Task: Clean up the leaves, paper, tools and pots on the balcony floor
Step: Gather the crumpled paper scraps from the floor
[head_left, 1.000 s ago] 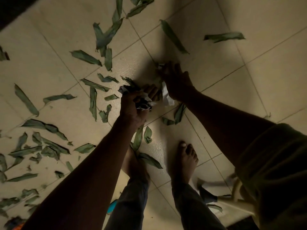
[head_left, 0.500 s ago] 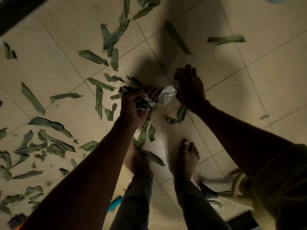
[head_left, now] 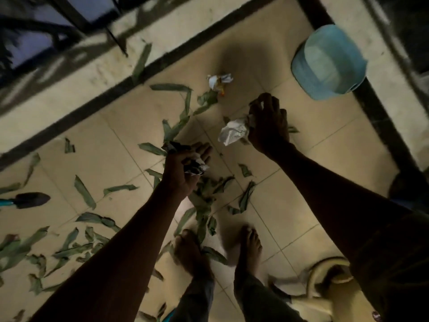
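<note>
**Both hands loaded, one more paper wad ahead of the right fingers**

The left hand (head_left: 185, 168) has its fingers curled round a dark-and-white bundle of crumpled paper scraps (head_left: 193, 162), held above the tiled balcony floor (head_left: 325, 163). The right hand (head_left: 269, 123) pinches a white crumpled paper ball (head_left: 233, 133), which juts out from the thumb side of its fingers, toward the left hand.

The next loose piece looks to be the small crumpled white-and-orange wrapper (head_left: 219, 82). It lies on the floor beyond both hands, ahead of the right fingers and a little toward the left side. The right hand is clearly the nearer; the left sits well back. The wrapper is a roughly round wad with no long axis to line up on, so any approach angle should do. The catch, as I judge it, is that the right fingers are already occupied, so the white ball would have to be passed to the left bundle or tucked into the palm first.

Torn green leaf strips (head_left: 84, 192) are scattered around and behind the left fingers. A dark-bladed garden trowel (head_left: 32, 200) lies far out past the left arm. A pale blue plastic pot (head_left: 329, 62) rests beyond the right fingers, to their outer side.
</note>
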